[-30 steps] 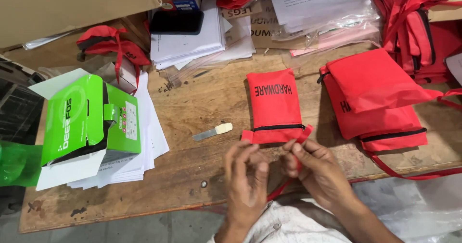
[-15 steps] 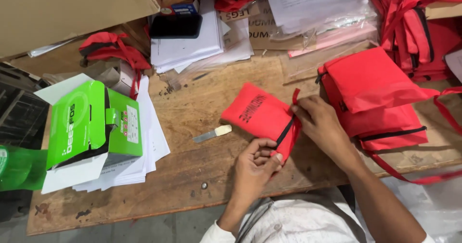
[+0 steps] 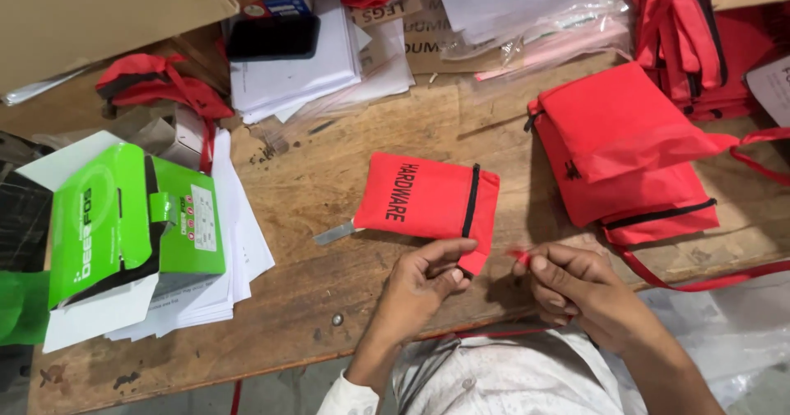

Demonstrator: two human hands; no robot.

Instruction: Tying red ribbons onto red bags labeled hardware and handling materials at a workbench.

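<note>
Two hands work at the near corner of a small red zip pouch on a wooden bench.

The red pouch point(image 3: 428, 205) lies flat mid-bench, its long axis left to right, its black zipper at the right end running near to far. The left hand point(image 3: 424, 283) pinches the pouch's near-right corner; the right hand point(image 3: 576, 287) pinches a thin red strip point(image 3: 518, 255) just beside it. A stack of larger red bags point(image 3: 625, 152) lies right; a green box point(image 3: 132, 217) sits on white papers point(image 3: 239, 259) at left.
</note>
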